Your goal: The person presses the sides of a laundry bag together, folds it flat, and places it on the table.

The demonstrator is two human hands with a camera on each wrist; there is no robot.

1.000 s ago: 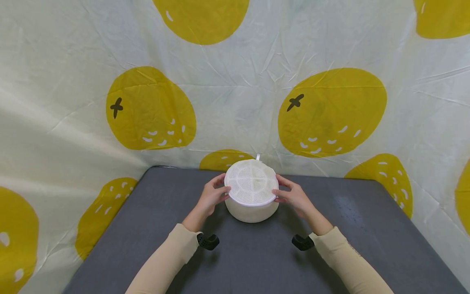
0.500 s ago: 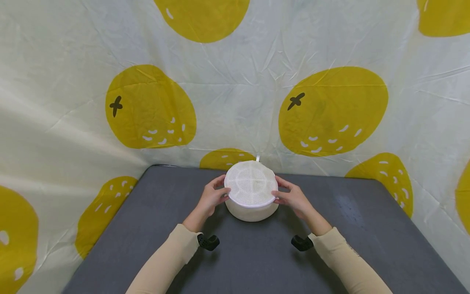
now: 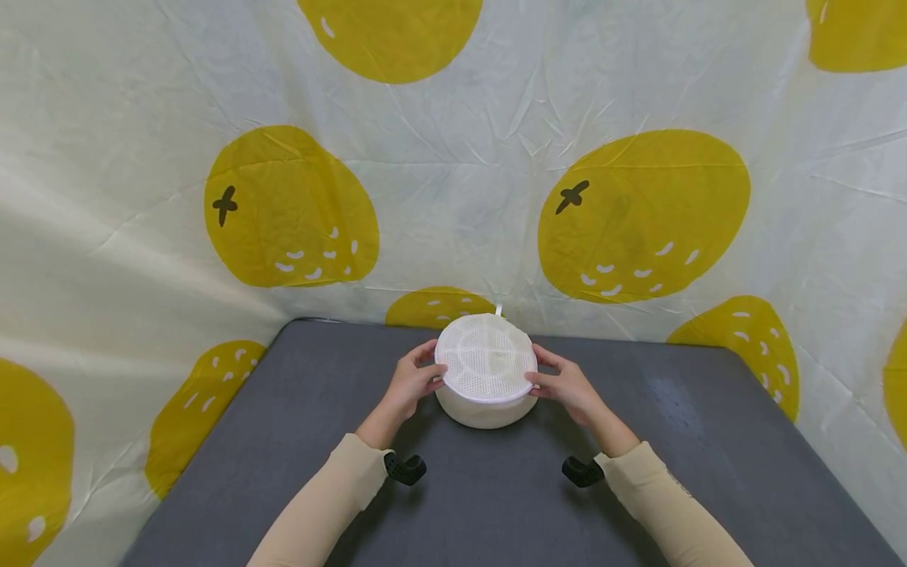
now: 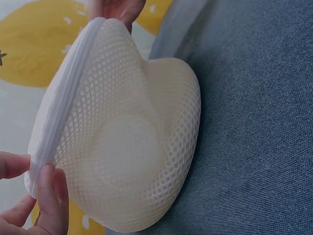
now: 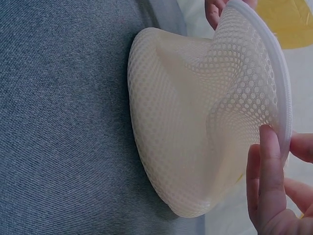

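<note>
A round cream-white mesh laundry bag [image 3: 486,358] stands on the dark table in the head view, its netted top tilted toward me. My left hand [image 3: 411,382] pinches the left side of its white rim between thumb and fingers. Opposite, my right hand [image 3: 569,386] pinches the right side of the same rim. From the left wrist, the mesh wall of the bag [image 4: 122,152] sags and folds inward beneath a white zipper band [image 4: 61,115]. The right wrist view has a deep crease in the bag's side [image 5: 171,112], whose base touches the cloth. The bag's inside is hidden.
Dark grey cloth covers the table [image 3: 453,504]. Close behind the bag hangs a whitish curtain [image 3: 453,220] printed with big yellow fruit. A small white loop [image 3: 499,309] sticks up at the bag's back edge. Black wrist devices [image 3: 406,469] sit below both hands.
The bag's top has come down slightly between both hands, while its base stays in place. Both hands keep their pinch on the rim.
</note>
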